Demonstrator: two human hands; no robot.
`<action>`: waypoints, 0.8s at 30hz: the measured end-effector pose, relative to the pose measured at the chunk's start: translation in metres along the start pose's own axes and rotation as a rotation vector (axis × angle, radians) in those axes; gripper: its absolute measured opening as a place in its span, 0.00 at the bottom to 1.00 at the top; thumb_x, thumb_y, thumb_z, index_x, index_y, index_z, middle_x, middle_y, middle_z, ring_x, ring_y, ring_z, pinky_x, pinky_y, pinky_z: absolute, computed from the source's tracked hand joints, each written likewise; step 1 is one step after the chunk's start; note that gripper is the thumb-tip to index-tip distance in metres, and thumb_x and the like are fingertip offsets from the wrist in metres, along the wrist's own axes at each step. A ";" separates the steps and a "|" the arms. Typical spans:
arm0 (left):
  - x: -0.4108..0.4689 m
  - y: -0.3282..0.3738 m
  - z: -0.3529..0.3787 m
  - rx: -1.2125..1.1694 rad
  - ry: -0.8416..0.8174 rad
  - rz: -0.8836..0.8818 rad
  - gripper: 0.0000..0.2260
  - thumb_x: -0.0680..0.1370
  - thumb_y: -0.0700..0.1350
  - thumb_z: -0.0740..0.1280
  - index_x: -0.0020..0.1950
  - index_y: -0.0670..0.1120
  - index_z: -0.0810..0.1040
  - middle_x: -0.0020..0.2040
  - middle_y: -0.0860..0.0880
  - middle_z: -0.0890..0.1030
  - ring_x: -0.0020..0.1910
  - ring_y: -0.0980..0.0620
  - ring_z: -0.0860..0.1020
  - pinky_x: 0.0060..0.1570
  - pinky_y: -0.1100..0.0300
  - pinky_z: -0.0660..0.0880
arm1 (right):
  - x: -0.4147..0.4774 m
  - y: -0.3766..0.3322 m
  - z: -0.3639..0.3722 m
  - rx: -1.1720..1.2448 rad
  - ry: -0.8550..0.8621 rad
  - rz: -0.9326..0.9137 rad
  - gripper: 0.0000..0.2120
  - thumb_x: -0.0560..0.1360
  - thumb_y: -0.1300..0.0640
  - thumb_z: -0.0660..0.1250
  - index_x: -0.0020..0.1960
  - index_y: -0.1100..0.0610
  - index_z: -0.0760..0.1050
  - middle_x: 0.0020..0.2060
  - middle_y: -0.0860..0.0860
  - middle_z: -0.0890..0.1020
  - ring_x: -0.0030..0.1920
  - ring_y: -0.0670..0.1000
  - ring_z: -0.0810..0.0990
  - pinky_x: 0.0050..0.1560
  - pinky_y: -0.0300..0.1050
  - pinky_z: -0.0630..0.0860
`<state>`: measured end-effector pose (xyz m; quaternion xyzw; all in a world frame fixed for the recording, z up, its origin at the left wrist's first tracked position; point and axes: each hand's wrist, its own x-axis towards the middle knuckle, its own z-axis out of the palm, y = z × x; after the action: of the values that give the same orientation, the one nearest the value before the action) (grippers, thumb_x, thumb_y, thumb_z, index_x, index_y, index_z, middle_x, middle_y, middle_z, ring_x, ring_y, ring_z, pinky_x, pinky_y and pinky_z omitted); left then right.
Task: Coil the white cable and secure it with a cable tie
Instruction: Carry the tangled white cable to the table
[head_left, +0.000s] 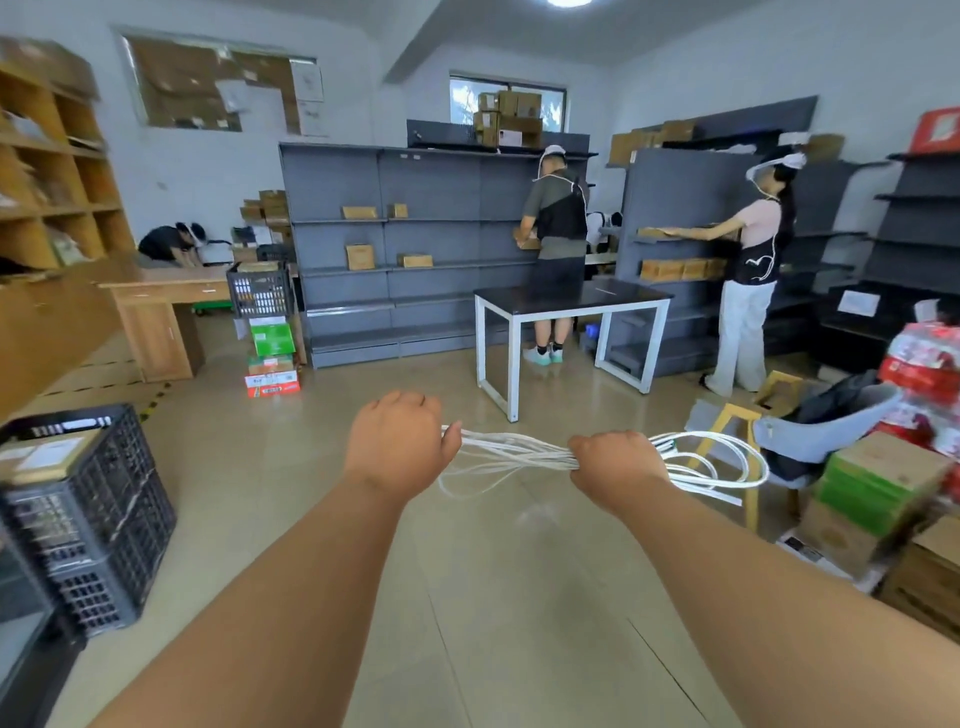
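Your left hand (396, 441) grips one end of the white cable (511, 452) bundle; your right hand (615, 460) clutches its middle, loops (727, 462) trailing rightward.

Head-worn camera faces forward, downward over outstretched arms.

Open tan tiled floor (519, 597) lies below and ahead. A black slotted plastic crate (88, 519) crowds the left side. Stacked green and brown cardboard boxes (878, 493) and a yellow wooden stool (737, 441) block the right; a white-legged dark-topped bench (571, 301) stands farther ahead.
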<state>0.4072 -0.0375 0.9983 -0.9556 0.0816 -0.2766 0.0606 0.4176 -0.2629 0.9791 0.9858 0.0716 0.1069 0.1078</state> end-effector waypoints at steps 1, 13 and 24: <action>0.012 0.004 0.005 -0.001 0.002 -0.002 0.18 0.79 0.55 0.53 0.54 0.44 0.75 0.53 0.45 0.78 0.54 0.45 0.74 0.51 0.55 0.68 | 0.011 0.007 0.001 -0.006 0.006 0.001 0.12 0.77 0.59 0.54 0.57 0.55 0.71 0.51 0.54 0.80 0.52 0.56 0.77 0.45 0.44 0.62; 0.162 -0.016 0.119 -0.043 -0.047 -0.007 0.18 0.79 0.55 0.53 0.54 0.44 0.75 0.52 0.46 0.78 0.54 0.46 0.74 0.51 0.55 0.69 | 0.171 0.056 0.061 -0.058 -0.029 0.102 0.11 0.76 0.58 0.54 0.55 0.55 0.70 0.50 0.53 0.80 0.52 0.55 0.77 0.45 0.43 0.62; 0.358 -0.023 0.216 -0.099 0.014 0.124 0.16 0.80 0.54 0.53 0.51 0.44 0.75 0.50 0.46 0.78 0.51 0.46 0.75 0.47 0.55 0.67 | 0.346 0.080 0.096 -0.014 -0.022 0.271 0.11 0.76 0.60 0.53 0.55 0.56 0.70 0.45 0.53 0.79 0.41 0.55 0.71 0.45 0.43 0.61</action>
<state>0.8246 -0.0676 1.0067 -0.9485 0.1548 -0.2749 0.0300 0.7831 -0.3024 0.9738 0.9868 -0.0641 0.1102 0.1002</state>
